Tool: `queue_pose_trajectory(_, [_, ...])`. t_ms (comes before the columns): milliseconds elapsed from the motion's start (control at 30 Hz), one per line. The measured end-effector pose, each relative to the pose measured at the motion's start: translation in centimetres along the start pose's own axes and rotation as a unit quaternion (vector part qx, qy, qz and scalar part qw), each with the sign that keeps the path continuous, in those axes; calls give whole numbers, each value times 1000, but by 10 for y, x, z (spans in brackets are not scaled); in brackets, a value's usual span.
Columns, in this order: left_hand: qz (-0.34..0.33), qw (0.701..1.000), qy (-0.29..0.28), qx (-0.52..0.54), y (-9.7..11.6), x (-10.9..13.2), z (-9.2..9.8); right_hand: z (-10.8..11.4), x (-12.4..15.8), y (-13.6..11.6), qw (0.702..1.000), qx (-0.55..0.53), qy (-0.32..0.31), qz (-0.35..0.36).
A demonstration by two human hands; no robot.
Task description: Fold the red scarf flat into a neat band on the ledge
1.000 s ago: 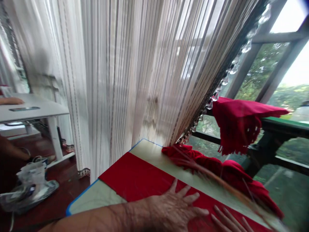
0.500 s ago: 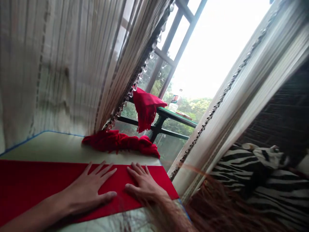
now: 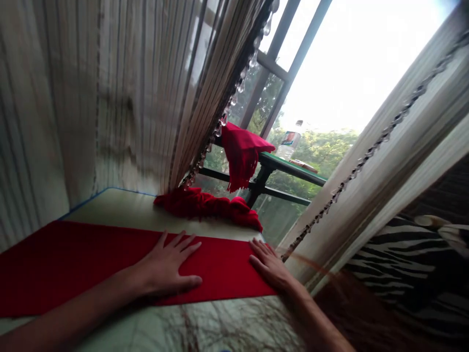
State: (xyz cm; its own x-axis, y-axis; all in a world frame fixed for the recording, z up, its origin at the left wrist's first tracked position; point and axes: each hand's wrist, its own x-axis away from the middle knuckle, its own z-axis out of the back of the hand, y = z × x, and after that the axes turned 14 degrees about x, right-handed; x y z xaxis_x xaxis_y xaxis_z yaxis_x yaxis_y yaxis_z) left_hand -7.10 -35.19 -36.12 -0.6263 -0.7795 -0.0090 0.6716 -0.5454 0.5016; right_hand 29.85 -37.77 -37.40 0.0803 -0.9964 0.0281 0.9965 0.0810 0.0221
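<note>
A long red cloth [image 3: 98, 264], perhaps a folded scarf, lies flat across a pale table [image 3: 128, 208]. My left hand [image 3: 166, 266] rests palm down on it, fingers spread and thumb out to the right. Over at the cloth's right end, my right hand [image 3: 271, 266] lies flat with its fingers stretched forward, holding nothing. Behind the cloth, at the table's far edge, a second red cloth [image 3: 208, 205] lies bunched up.
Sheer striped curtains [image 3: 142, 98] with a beaded edge hang behind the table. Beyond the window, a fringed red cloth [image 3: 242, 151] drapes over a green-topped ledge [image 3: 293, 168] beside a plastic bottle [image 3: 289, 144]. Zebra-patterned fabric [image 3: 399, 259] lies at right.
My right hand has slid right along the red cloth to its end, farther from my left hand. My left hand stays spread on the cloth. The whole view has shifted.
</note>
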Motion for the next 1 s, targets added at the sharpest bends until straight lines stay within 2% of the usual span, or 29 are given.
queue_pose_trajectory(100, [-1, 1000, -11, -1, 5, 2, 3, -9, -2, 13, 999, 2, -9, -35])
queue_pose_trajectory(200, [2, 1000, -18, 4, 7, 5, 5, -8, -6, 5, 999, 3, -8, -32])
queue_pose_trajectory(300, [5, 1000, -23, 10, 9, 7, 6, 5, -13, -23, 1000, -9, 12, 11])
queue_pose_trajectory(433, [8, 1000, -4, 21, 10, 6, 7, 21, -37, -76, 992, -36, 28, 114])
queue_pose_trajectory(533, [34, 999, 35, 19, 5, 2, 7, 18, -57, -107, 986, -34, 25, 161])
queue_pose_trajectory(600, [49, 998, 47, 11, 1, 0, 7, 11, -65, -118, 984, -30, 15, 177])
queue_pose_trajectory(700, [69, 997, 25, 3, -1, -1, 9, 5, -65, -122, 981, -24, 19, 190])
queue_pose_trajectory(867, [111, 994, -12, -12, 5, -2, 12, 7, -50, -119, 970, -36, 55, 235])
queue_pose_trajectory(1000, [121, 992, -19, -14, 9, -2, 15, 0, -47, -118, 960, -74, 45, 268])
